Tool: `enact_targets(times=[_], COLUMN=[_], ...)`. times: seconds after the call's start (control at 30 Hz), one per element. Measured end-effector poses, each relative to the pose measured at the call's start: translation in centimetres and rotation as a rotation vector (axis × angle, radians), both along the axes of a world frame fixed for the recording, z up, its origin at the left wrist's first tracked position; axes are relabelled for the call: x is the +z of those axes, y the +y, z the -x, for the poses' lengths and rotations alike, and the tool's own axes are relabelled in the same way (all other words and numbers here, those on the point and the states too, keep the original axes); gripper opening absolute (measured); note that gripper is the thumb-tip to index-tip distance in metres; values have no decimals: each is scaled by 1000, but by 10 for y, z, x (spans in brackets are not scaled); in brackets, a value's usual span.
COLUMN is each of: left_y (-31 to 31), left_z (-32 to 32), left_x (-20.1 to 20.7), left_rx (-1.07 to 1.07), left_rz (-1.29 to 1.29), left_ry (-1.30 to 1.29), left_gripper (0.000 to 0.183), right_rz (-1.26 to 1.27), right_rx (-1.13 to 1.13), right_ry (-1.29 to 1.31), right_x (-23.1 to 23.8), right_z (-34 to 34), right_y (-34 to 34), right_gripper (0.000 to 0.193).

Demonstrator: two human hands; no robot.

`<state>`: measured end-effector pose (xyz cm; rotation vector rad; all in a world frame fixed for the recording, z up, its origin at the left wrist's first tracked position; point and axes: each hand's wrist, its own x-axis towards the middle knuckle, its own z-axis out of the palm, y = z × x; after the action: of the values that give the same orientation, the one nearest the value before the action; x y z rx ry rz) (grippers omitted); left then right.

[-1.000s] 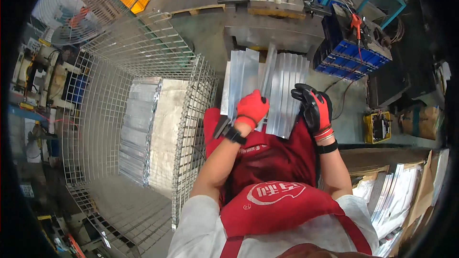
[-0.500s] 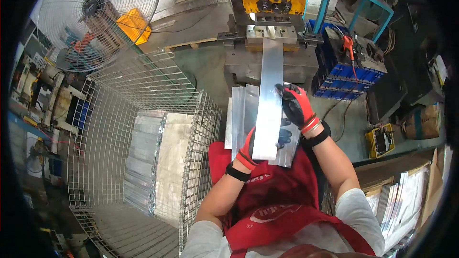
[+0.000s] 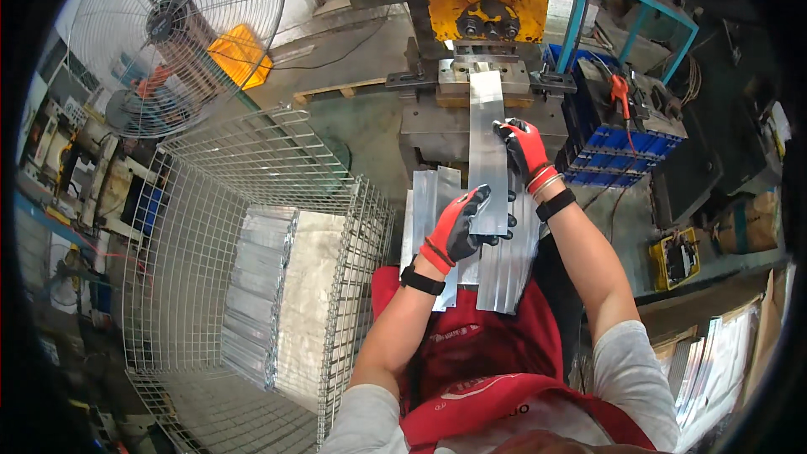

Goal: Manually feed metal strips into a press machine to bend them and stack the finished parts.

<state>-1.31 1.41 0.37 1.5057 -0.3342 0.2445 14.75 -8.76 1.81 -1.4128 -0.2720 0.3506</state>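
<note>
A long flat metal strip (image 3: 487,151) points away from me, its far end at the die block (image 3: 454,76) of the press; I cannot tell whether they touch. My left hand (image 3: 464,223) is closed on the strip's near end, thumb over the top and fingertips showing past its right side. Farther along, my right hand (image 3: 523,150) pinches the right edge. Both hands wear red gloves with black palms. Under the held strip, more metal strips (image 3: 507,277) lie in front of my red apron (image 3: 496,345).
A wire mesh cage (image 3: 181,286) with stacked metal strips (image 3: 252,286) stands at left, a large fan (image 3: 172,25) behind it. Blue crates (image 3: 622,151) bearing a red-handled clamp (image 3: 619,88) are right of the press (image 3: 487,13). A yellow bin (image 3: 672,261) sits farther right.
The strip's near end has moved forward, away from my apron, and my left hand has gone forward with it. My right hand has shifted slightly right and forward, still on the edge.
</note>
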Motion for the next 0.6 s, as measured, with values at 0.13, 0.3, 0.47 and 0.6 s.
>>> enact_targets(times=[0.13,0.3,0.47,0.6], left_y=[-2,-2,-4,-2], left_z=[-5,-13,-20,-20], left_x=[-6,-21,-26,-18], left_rx=[-253,63,-12,277], left_rz=[518,86,456,-405], left_ry=[432,113,358,-127], left_gripper=[41,27,18,13], right_rz=[-53,-3,-43,56], right_rx=[9,38,-51,-106], right_ry=[-526,-754,14,-75], right_x=[-48,-53,-51,-20], right_z=[-4,23,27,33], right_y=[-3,0,13,10], right_gripper=[15,28,35,33])
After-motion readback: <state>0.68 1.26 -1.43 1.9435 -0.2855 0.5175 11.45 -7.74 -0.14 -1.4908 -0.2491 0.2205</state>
